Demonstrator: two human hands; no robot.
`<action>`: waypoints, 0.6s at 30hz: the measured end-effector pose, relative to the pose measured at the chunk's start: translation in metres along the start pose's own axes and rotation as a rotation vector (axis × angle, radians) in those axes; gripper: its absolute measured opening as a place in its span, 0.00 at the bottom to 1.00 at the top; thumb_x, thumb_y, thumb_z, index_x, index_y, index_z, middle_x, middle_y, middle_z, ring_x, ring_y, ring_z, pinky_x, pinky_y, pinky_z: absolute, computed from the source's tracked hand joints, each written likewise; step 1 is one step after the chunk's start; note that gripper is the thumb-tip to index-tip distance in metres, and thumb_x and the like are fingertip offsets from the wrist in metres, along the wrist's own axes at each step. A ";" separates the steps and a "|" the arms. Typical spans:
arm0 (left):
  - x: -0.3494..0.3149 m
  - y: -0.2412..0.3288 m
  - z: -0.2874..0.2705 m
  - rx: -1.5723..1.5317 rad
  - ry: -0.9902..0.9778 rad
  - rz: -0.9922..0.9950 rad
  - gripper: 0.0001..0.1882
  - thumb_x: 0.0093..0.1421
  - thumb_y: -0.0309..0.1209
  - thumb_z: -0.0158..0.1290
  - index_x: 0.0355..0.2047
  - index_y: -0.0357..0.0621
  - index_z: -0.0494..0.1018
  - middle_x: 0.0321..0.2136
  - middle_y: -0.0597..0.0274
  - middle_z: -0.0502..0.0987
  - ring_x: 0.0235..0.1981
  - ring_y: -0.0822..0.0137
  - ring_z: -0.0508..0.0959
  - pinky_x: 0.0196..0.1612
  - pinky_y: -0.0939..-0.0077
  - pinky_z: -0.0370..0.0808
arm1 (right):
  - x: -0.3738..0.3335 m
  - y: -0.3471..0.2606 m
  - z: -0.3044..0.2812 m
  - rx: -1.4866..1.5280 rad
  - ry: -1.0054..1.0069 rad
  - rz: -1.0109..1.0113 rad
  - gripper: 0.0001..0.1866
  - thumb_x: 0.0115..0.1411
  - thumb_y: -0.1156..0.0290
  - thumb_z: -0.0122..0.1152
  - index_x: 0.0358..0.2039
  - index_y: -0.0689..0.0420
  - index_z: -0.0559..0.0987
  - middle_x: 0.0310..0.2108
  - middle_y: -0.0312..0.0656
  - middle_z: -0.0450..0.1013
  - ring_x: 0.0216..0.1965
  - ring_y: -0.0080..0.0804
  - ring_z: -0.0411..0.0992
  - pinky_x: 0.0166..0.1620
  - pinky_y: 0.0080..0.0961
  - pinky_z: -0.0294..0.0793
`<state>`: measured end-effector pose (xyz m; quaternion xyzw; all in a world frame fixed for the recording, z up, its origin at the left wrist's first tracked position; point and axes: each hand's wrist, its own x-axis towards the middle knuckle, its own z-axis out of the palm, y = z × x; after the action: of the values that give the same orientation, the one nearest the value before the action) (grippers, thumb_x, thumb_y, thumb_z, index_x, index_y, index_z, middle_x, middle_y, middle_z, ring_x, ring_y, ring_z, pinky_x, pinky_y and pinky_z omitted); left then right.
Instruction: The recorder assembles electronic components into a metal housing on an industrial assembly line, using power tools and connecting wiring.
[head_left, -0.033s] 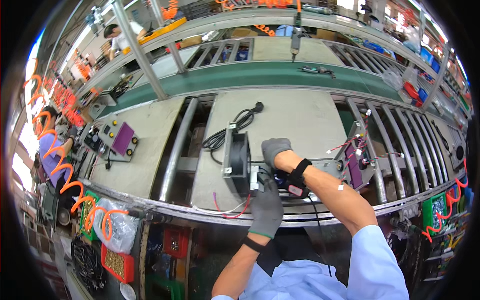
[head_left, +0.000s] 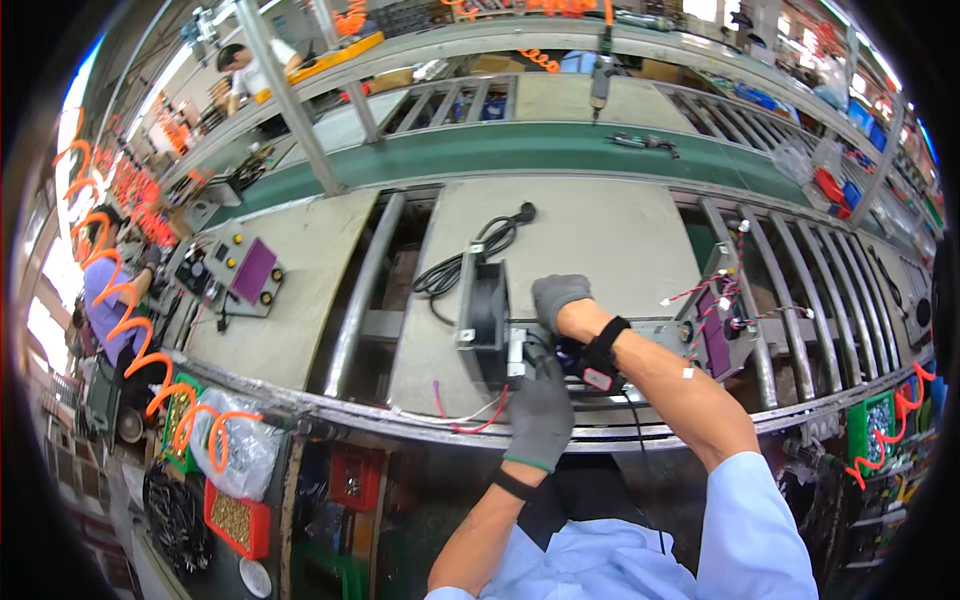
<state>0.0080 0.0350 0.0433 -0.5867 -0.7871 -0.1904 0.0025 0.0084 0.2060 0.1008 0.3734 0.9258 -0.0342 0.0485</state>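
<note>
A metal housing with a black fan (head_left: 487, 310) stands on the pale board in front of me. My left hand (head_left: 541, 418), in a grey glove, reaches in beside the fan next to a small white block (head_left: 516, 352) and dark wires. Its fingertips are bent together and partly hidden. Just beyond it, my right hand (head_left: 560, 299), also gloved, is curled into a fist over the unit; what it grips is hidden. A dark item with a red-and-white face (head_left: 597, 378) sits below my right wrist. Red and white leads (head_left: 470, 428) trail from the housing.
Behind the fan lies a coiled black power cord (head_left: 470, 260). To the right, a purple-faced panel (head_left: 712, 335) carries loose wires near the rollers (head_left: 790, 300). A similar unit (head_left: 235, 275) stands left, near a co-worker. A power screwdriver (head_left: 600, 85) hangs above; screw bins (head_left: 237, 518) sit lower left.
The whole view has shifted slightly, so things appear a little further right. Both hands keep the same places at the unit.
</note>
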 end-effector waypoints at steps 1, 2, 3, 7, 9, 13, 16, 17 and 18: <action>-0.002 0.000 0.000 0.028 -0.011 0.001 0.37 0.50 0.21 0.53 0.62 0.31 0.58 0.47 0.42 0.75 0.38 0.48 0.81 0.35 0.57 0.79 | -0.002 0.000 0.000 -0.024 -0.003 0.069 0.11 0.57 0.68 0.58 0.37 0.53 0.86 0.38 0.50 0.81 0.41 0.47 0.81 0.42 0.40 0.80; -0.006 -0.002 -0.002 -0.003 0.076 0.058 0.35 0.50 0.21 0.53 0.61 0.32 0.60 0.46 0.41 0.75 0.38 0.48 0.81 0.36 0.57 0.79 | -0.006 -0.002 0.000 0.006 0.003 0.037 0.11 0.56 0.68 0.59 0.36 0.54 0.86 0.38 0.51 0.81 0.41 0.48 0.81 0.42 0.40 0.80; -0.008 -0.007 -0.005 -0.035 0.166 0.120 0.33 0.50 0.21 0.52 0.59 0.33 0.61 0.46 0.41 0.75 0.39 0.48 0.81 0.37 0.58 0.79 | -0.011 -0.001 -0.002 0.006 -0.009 0.045 0.11 0.55 0.68 0.60 0.36 0.54 0.86 0.38 0.51 0.81 0.40 0.48 0.81 0.42 0.41 0.80; -0.061 -0.036 -0.027 -0.295 0.379 0.166 0.17 0.56 0.27 0.52 0.47 0.41 0.72 0.42 0.54 0.77 0.42 0.52 0.78 0.36 0.62 0.79 | -0.057 0.001 -0.004 0.177 0.470 -0.066 0.19 0.54 0.59 0.66 0.44 0.55 0.79 0.36 0.48 0.79 0.37 0.46 0.79 0.42 0.42 0.78; -0.078 -0.065 -0.040 -0.280 0.334 -0.033 0.15 0.56 0.27 0.52 0.45 0.43 0.75 0.41 0.52 0.76 0.44 0.51 0.76 0.39 0.60 0.77 | -0.088 0.000 -0.001 0.378 0.578 -0.105 0.18 0.55 0.59 0.65 0.42 0.56 0.80 0.34 0.48 0.79 0.35 0.46 0.78 0.41 0.41 0.77; -0.071 -0.106 -0.050 -0.001 0.245 -0.095 0.13 0.56 0.29 0.55 0.43 0.46 0.78 0.43 0.52 0.76 0.44 0.48 0.74 0.47 0.54 0.73 | -0.144 -0.010 0.015 0.963 0.327 -0.155 0.14 0.57 0.62 0.62 0.36 0.60 0.82 0.29 0.49 0.78 0.31 0.47 0.78 0.38 0.38 0.76; -0.068 -0.109 -0.053 0.023 0.131 -0.030 0.12 0.55 0.29 0.57 0.41 0.46 0.79 0.43 0.53 0.77 0.45 0.49 0.73 0.47 0.54 0.71 | -0.156 -0.034 0.038 1.032 0.108 -0.127 0.14 0.59 0.64 0.59 0.35 0.61 0.83 0.29 0.51 0.79 0.30 0.46 0.78 0.38 0.35 0.76; -0.068 -0.107 -0.055 0.021 0.083 0.008 0.11 0.55 0.29 0.57 0.40 0.46 0.79 0.42 0.53 0.77 0.45 0.50 0.73 0.47 0.54 0.71 | -0.157 -0.040 0.044 1.018 0.097 -0.113 0.14 0.60 0.64 0.59 0.39 0.62 0.83 0.31 0.50 0.80 0.31 0.40 0.78 0.39 0.33 0.76; -0.070 -0.102 -0.057 0.043 0.115 0.045 0.10 0.55 0.28 0.57 0.38 0.46 0.77 0.41 0.54 0.78 0.44 0.50 0.73 0.46 0.56 0.71 | -0.159 -0.043 0.050 0.976 0.052 -0.049 0.15 0.60 0.64 0.59 0.42 0.62 0.83 0.33 0.50 0.80 0.32 0.34 0.78 0.39 0.31 0.76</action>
<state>-0.0775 -0.0712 0.0501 -0.5923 -0.7760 -0.2067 0.0650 0.0956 0.0603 0.0706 0.3313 0.8113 -0.4558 -0.1559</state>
